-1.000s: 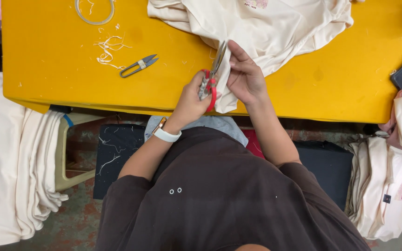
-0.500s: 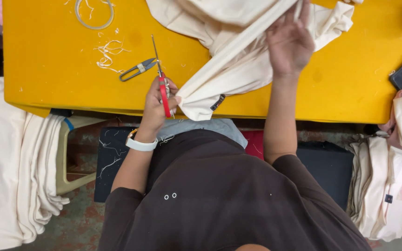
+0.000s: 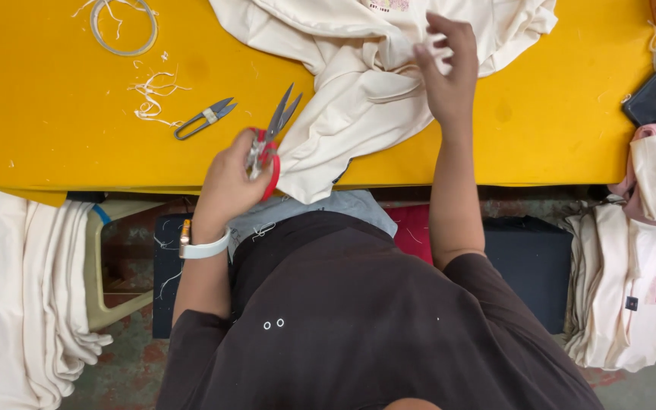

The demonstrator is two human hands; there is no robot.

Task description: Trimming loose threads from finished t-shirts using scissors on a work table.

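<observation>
Head view, looking straight down at a seated person in a dark brown top, working at a yellow bench (image 3: 55, 144).

The left hand (image 3: 229, 178), with a white watch strap at the wrist, has its grip closed around the red handles of a pair of scissors (image 3: 271, 140). The blades point up and away, slightly parted, just beside the near fold of a cream garment (image 3: 358, 83) but not cutting it.

The right hand (image 3: 446, 72) is raised over the bunched middle of the garment, fingers loosely curled and spread. Whether it pinches a thread or a bit of cloth cannot be told.

The garment lies crumpled across the far middle of the bench, one corner hanging over the near edge toward the person's lap.

A small pair of thread snips (image 3: 205, 118) lies unused to the left of the scissors. Beyond it sit loose thread trimmings (image 3: 153, 95), which suggests some trimming is done. Folded cream garments are stacked at the left (image 3: 9, 304), and more at the right (image 3: 632, 288); which stack is finished cannot be told. The garment in hand looks mid-check, not yet folded.
</observation>
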